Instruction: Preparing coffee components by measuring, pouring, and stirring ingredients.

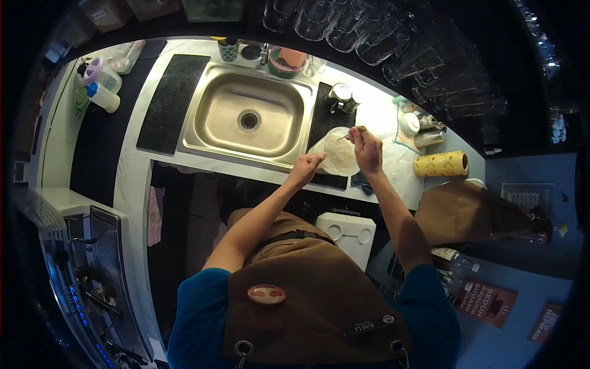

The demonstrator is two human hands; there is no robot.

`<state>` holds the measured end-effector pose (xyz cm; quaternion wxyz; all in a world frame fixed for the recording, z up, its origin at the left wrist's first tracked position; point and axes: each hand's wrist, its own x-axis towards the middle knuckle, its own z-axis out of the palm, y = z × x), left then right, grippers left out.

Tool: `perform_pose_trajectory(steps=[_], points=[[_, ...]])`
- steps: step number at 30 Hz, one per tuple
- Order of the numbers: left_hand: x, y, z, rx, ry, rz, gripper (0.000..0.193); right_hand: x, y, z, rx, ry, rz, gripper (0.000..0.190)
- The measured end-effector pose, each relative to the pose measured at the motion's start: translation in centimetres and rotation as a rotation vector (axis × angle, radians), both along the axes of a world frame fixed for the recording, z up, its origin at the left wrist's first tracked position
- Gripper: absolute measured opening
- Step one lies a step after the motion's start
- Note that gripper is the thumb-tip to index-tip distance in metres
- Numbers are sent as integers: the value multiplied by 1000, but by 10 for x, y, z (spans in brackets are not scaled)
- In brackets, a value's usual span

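Observation:
A round translucent container (340,152) with whitish contents stands right of the sink, partly over a black ribbed mat (322,115). My left hand (305,170) is closed on the container's near left rim. In my right hand (367,150), above the container's right side, is a thin metal utensil (345,136), probably a spoon; its end points down toward the contents. Whether that end touches them cannot be told. Metal pitchers (341,92) stand on the mat just beyond the container.
The steel sink (249,110) lies left of my hands. A dark cloth (362,182) is near my right wrist. A yellow patterned roll (441,164) lies farther right. Glass mugs (343,34) line the overhead shelf. An espresso machine (97,276) stands at the lower left.

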<state>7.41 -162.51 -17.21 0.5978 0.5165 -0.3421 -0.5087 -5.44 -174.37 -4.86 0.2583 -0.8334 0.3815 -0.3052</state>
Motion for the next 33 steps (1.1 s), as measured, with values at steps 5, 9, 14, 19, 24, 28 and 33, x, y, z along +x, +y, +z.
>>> perform_pose_trajectory(steps=[5,9,14,19,24,28,33], points=[[-1,2,-1,-19,-19,45,55,3,31,-3,192,-53,17,27],[0,4,5,5,-7,34,56,-23,36,10,121,200,74,26],[2,4,-7,-33,-56,28,56,-36,23,24,10,166,94,20],[1,5,6,-22,-16,6,55,-12,8,29,-215,128,115,14],[-2,3,0,-18,35,12,55,7,15,-14,13,-11,78,18],[0,3,-3,5,-25,2,56,-5,26,-17,106,27,104,19],[1,3,-6,1,-46,14,57,-38,22,-4,62,241,211,20]])
